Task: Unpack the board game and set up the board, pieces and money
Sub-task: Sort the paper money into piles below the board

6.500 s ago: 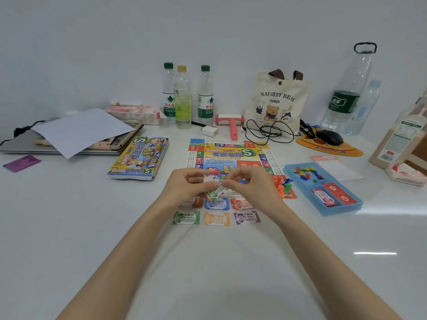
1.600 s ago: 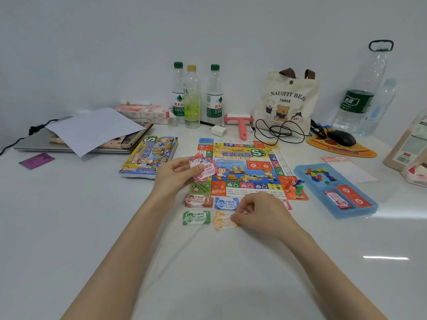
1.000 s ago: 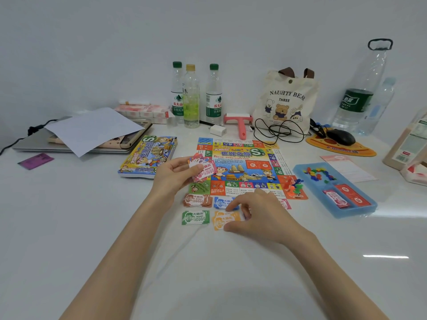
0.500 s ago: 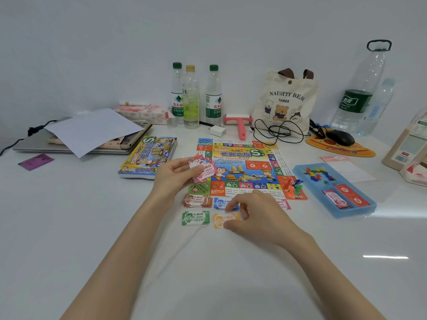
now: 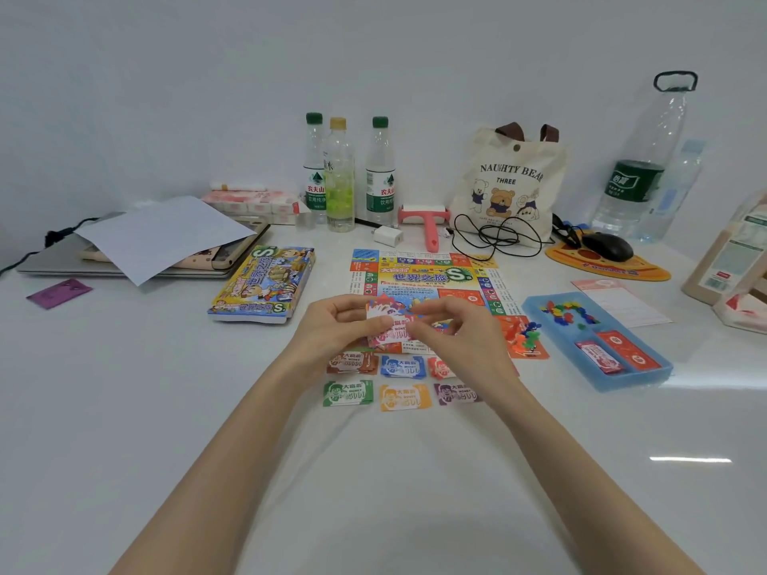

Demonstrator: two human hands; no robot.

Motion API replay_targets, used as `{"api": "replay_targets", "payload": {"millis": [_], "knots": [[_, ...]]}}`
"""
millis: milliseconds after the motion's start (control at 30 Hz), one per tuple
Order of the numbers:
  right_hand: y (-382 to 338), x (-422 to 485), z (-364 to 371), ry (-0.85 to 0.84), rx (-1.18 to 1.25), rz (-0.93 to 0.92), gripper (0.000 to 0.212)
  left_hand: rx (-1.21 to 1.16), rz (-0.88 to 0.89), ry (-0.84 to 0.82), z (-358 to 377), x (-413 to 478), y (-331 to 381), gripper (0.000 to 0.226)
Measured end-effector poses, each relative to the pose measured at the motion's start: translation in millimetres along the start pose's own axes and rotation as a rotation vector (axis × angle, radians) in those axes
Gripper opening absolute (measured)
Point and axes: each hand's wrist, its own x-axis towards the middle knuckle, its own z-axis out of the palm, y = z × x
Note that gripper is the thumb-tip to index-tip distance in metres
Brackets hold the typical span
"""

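Board [image 5: 419, 280] lies on white table [image 5: 166, 408] (pale wall [image 5: 373, 56] behind).

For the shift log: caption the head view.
Left hand and right hand hold pink notes over the board; six money piles lie nearer.

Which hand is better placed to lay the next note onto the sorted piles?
Probably the right hand: its fingers pinch the edge of the pink notes, which the left hand grips as a stack, and the money piles lie just below it.
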Motion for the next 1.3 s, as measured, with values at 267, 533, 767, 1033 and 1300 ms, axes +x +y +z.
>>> {"api": "replay_targets", "payload": {"millis": [267,533,767,1033,1300], "knots": [[12.0,3.1,-5.7,-0.047,0.178,0.134,0.005,0.028,-0.007,-0.060,5.5,-1.2,-2.6,0.043],[15.3,1.9,-19.2,-0.086,0.266,0.178,0.010,-0.039,-0.034,-0.013,8.6,0.0,-3.5,0.064],[35.6,1.3,-45.3,-0.023,0.184,0.220,0.010,-0.094,-0.015,0.057,16.0,-2.2,-6.0,0.047],[71.8,2.4,-71.4,0.009,-0.176,0.243,0.006,-0.137,-0.027,0.029,32.4,-7.5,-3.2,0.039],[79.7,0.6,-69.6,0.007,-0.260,0.238,0.003,-0.178,-0.055,0.023,35.1,-9.5,-2.5,0.030]]}}
